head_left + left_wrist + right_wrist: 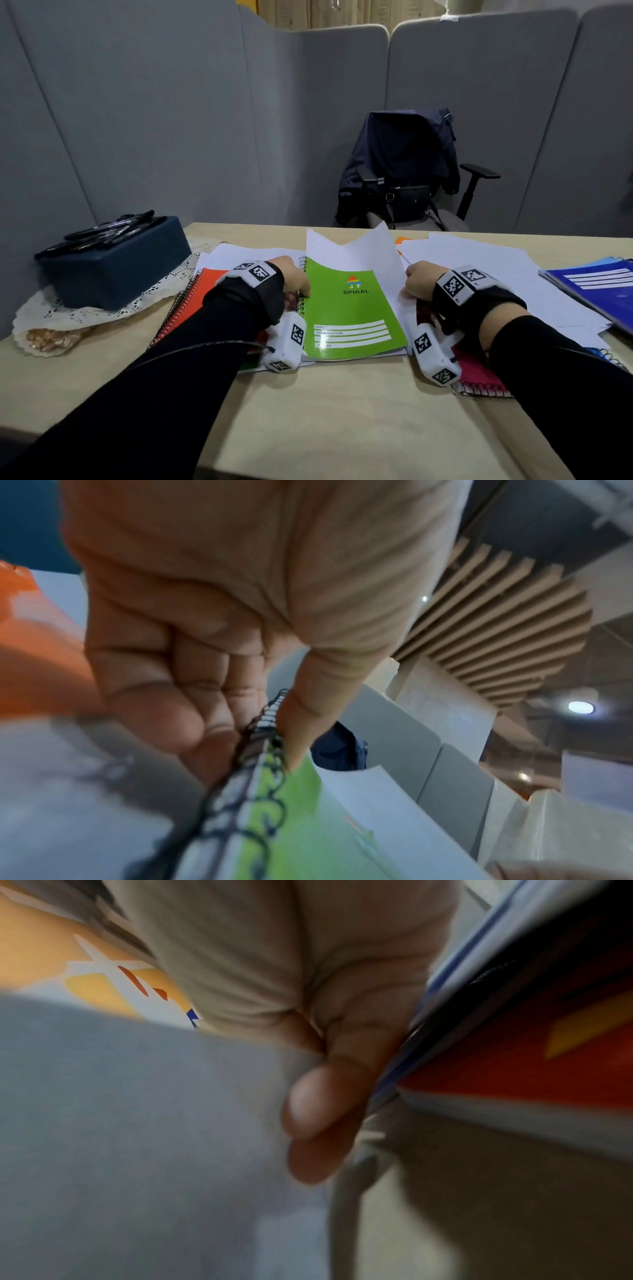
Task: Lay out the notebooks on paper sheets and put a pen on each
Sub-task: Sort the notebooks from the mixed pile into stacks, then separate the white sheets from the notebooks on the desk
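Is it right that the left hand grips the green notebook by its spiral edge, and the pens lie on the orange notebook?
Not quite. The head view shows the pens on the dark blue box; the left hand does grip the green notebook there.

The right wrist view is badly blurred: the right hand (308,993) shows fingers (318,1104) curled against a white paper sheet (137,1137), but what lies beyond cannot be made out. In the head view the wrist device hides both palms. The pink notebook (479,373) is mostly covered (only a corner shows). The blue notebook (596,287) is cut off by the right edge.
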The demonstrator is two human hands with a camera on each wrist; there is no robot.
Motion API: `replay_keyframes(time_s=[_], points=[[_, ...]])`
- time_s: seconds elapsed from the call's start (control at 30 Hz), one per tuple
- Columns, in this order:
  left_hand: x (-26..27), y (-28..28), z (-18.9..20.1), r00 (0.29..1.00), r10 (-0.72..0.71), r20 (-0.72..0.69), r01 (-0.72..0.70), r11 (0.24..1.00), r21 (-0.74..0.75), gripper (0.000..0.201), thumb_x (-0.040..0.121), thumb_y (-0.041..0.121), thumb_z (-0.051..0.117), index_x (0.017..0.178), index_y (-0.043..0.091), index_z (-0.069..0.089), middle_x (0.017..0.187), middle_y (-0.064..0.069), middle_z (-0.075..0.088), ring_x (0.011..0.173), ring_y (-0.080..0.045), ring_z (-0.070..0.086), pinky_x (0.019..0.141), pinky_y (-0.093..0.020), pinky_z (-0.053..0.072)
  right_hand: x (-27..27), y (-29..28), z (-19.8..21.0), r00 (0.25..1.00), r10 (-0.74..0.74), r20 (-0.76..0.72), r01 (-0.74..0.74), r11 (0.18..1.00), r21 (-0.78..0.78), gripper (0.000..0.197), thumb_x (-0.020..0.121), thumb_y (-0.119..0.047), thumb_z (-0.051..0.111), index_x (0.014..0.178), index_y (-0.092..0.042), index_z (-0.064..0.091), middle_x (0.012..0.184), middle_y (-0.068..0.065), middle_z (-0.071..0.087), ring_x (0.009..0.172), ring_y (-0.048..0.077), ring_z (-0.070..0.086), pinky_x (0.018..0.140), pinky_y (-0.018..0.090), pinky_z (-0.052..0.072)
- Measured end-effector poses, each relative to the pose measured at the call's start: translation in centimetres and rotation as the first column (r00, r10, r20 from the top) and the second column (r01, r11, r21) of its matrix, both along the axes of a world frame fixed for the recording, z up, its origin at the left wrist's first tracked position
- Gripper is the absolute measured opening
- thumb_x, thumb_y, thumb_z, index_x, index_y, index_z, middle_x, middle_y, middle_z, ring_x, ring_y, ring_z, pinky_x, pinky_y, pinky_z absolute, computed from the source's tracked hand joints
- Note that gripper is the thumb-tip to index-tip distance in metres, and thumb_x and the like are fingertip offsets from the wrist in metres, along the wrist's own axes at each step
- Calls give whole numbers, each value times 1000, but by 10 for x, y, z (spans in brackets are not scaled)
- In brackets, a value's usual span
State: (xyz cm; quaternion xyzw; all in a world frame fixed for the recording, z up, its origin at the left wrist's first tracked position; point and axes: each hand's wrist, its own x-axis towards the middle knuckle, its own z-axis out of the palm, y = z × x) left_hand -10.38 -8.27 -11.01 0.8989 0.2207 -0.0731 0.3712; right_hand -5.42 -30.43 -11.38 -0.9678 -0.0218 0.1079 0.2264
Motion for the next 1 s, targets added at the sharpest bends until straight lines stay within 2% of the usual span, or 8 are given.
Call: replay_keyframes(time_s=[0.1, 0.17, 0.3, 0.43, 0.67, 0.83, 0.93, 1.0], points=[[-3, 14, 8, 998, 16, 55, -18, 999, 48, 21, 85, 1, 65, 73, 2, 48, 55, -10, 44, 31, -14, 42, 46, -20, 44, 0, 6, 2, 998, 25, 61, -25, 1000, 1, 21, 93, -10, 54, 74, -12, 45, 99, 9, 49, 90, 20, 46, 67, 22, 34], [-8, 30, 16, 996, 31, 84, -40, 993, 107, 20, 84, 3, 67, 74, 4, 50, 54, -9, 47, 31, -14, 43, 41, -18, 40, 4, 16, 2, 995, 41, 95, -49, 996, 80, 31, 90, -8, 57, 66, -16, 40, 96, 9, 51, 88, 20, 48, 69, 24, 36], [-24, 71, 28, 989, 102, 106, -113, 988, 105, 26, 87, -1, 63, 68, 4, 46, 51, -9, 43, 27, -12, 40, 33, -16, 36, 1, 54, 5, 999, 29, 24, -37, 860, 509, 19, 88, 8, 52, 98, -9, 53, 84, 16, 58, 63, 27, 59, 52, 32, 52], [-37, 115, 22, 983, 160, 94, -177, 959, 223, 15, 86, 4, 66, 74, 2, 57, 54, -9, 51, 38, -15, 45, 43, -20, 43, -13, 89, 4, 981, 174, -90, -100, 840, 534, 47, 86, 11, 55, 121, -19, 44, 73, 15, 55, 44, 22, 55, 40, 32, 54], [-52, 139, 11, 988, 155, 19, -156, 958, 243, 20, 81, 15, 74, 80, 3, 58, 66, -13, 57, 54, -21, 52, 60, -29, 49, -27, 116, -14, 957, 247, -152, -145, 861, 487, 53, 80, 20, 56, 123, -13, 55, 86, 14, 52, 65, 34, 61, 49, 46, 58], [-48, 119, 46, 999, 44, 20, -48, 928, 369, 45, 79, 47, 72, 80, 4, 59, 74, -10, 58, 70, -22, 56, 63, -24, 41, -18, 85, 15, 980, 172, -100, -114, 897, 426, 49, 85, -6, 69, 127, -15, 44, 79, 15, 60, 54, 26, 60, 43, 29, 52], [-42, 92, 67, 998, -44, 47, 28, 956, 291, 49, 82, 48, 69, 105, 5, 67, 100, -11, 69, 80, -26, 65, 72, -28, 46, -2, 52, 44, 996, 88, -11, -80, 947, 310, 38, 84, -11, 71, 114, -12, 47, 78, 19, 64, 53, 28, 61, 61, 40, 57], [-34, 64, 75, 989, -123, 82, 99, 963, 251, 46, 85, 46, 66, 110, 8, 67, 106, -8, 69, 89, -27, 69, 75, -30, 49, 10, 26, 64, 992, 44, 118, -53, 996, 78, 35, 78, -17, 76, 106, -8, 57, 81, 15, 69, 62, 30, 66, 73, 44, 58]])
